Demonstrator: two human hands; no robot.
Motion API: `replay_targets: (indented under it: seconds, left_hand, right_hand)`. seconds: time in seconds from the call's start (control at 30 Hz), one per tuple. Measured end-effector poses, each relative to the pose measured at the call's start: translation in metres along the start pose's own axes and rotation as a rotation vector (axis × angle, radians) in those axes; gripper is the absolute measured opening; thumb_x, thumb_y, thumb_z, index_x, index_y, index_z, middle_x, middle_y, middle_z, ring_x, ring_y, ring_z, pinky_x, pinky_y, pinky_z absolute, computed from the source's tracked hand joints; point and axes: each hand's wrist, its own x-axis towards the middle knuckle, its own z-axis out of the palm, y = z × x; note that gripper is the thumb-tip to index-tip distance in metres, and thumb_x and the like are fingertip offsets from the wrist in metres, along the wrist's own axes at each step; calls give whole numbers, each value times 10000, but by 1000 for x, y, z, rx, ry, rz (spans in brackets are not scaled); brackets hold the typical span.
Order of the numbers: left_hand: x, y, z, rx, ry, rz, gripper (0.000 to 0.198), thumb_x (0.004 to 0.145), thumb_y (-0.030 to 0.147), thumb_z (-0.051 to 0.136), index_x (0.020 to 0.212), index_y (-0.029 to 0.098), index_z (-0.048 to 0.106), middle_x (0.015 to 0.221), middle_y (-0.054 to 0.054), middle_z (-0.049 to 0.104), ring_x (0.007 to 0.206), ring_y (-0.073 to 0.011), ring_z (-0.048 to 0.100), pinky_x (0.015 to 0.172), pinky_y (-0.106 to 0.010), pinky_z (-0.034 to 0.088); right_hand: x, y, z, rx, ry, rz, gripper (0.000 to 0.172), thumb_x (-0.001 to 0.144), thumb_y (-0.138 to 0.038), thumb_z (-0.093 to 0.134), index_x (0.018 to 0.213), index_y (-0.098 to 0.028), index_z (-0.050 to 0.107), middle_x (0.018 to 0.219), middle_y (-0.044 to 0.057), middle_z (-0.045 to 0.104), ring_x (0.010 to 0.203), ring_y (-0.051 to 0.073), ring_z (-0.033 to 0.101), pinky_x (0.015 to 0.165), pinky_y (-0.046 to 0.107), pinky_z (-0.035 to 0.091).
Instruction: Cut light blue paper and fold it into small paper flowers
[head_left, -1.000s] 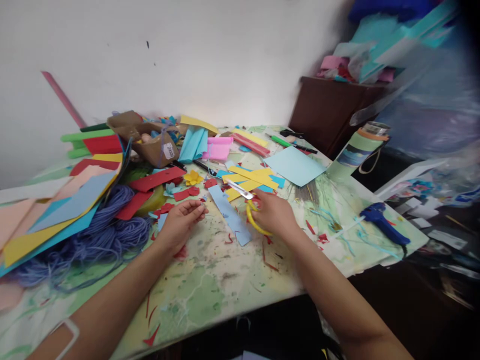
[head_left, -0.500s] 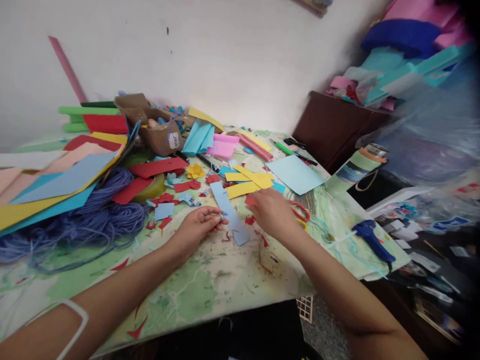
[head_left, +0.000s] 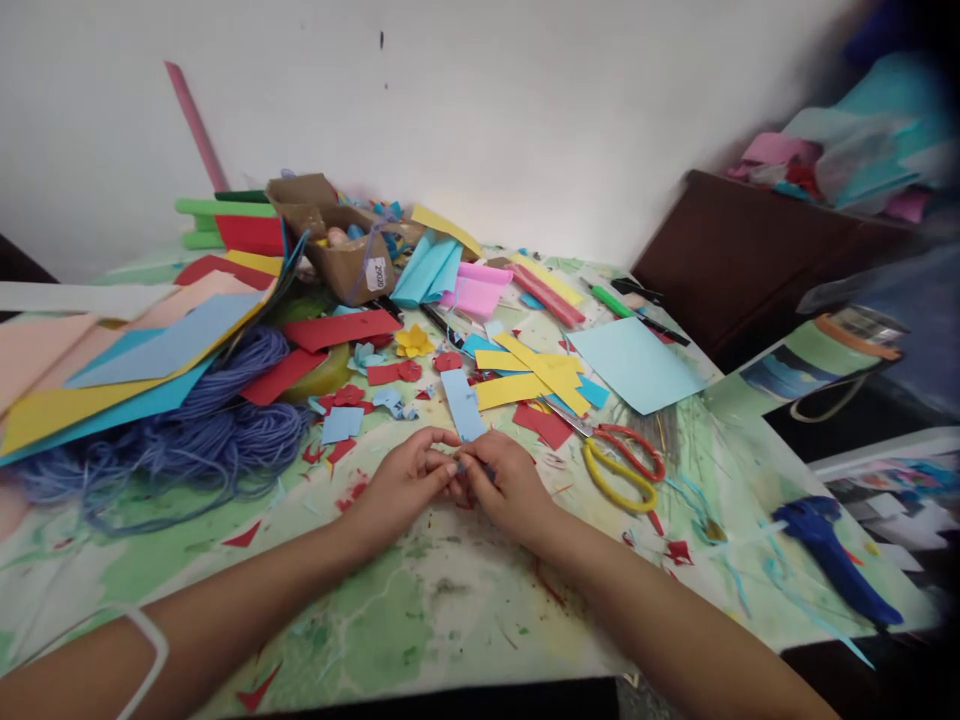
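Note:
My left hand [head_left: 416, 478] and my right hand [head_left: 510, 488] meet over the table, fingertips pinched together. Between them is a small piece of blue paper [head_left: 463, 468], mostly hidden by the fingers. Just beyond lies a light blue paper strip [head_left: 460, 402], its near end behind my hands. Scissors [head_left: 591, 465] with red and yellow handles rest right of my right hand, their blades close to a red paper piece [head_left: 541, 424]. Yellow paper strips [head_left: 514, 390] are stacked behind. To the left sit a yellow paper flower [head_left: 414, 342] and a light blue paper square [head_left: 343, 425].
Coloured sheets [head_left: 157, 345] and blue yarn [head_left: 217, 440] pile up at left. A cardboard box [head_left: 337, 260] stands at the back. On the right are a pale blue sheet [head_left: 637, 362], a bottle [head_left: 814, 360] and a blue glue gun [head_left: 832, 560]. Red scraps are scattered about.
My right hand has come back from beside the scissors to meet my left hand, uncovering the scissors and red paper. The view has shifted, so things appear farther right.

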Motion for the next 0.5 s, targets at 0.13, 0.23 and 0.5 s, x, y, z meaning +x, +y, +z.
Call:
replay_targets:
  seconds: [0.13,0.23,0.5]
  left_hand:
    - [-2,4,3,18,58,-22,374,718,314,658,1026,183,491,598,15,647,591,-158,618,622,-283,469]
    - [-2,8,3,51,76,-55,372,706,308,659,1018,183,500,594,10,648,593,-167,623,619,-286,468]
    - [-1,3,-1,49,98,-23,396,732,376,664,1047,191,508,651,12,655,586,-139,593,588,-254,448]
  right_hand:
    - [1,3,0,78,3,11,215,883,-151,441,768,-176,621,733,26,610,767,154,532,737,272,397]
    - [1,5,2,146,37,43,180,855,-137,469,857,-174,646,781,34,633,796,158,559,755,278,423]
    - [4,8,2,346,-26,180,191,876,-200,461,885,-182,651,770,11,644,669,123,576,658,247,464]
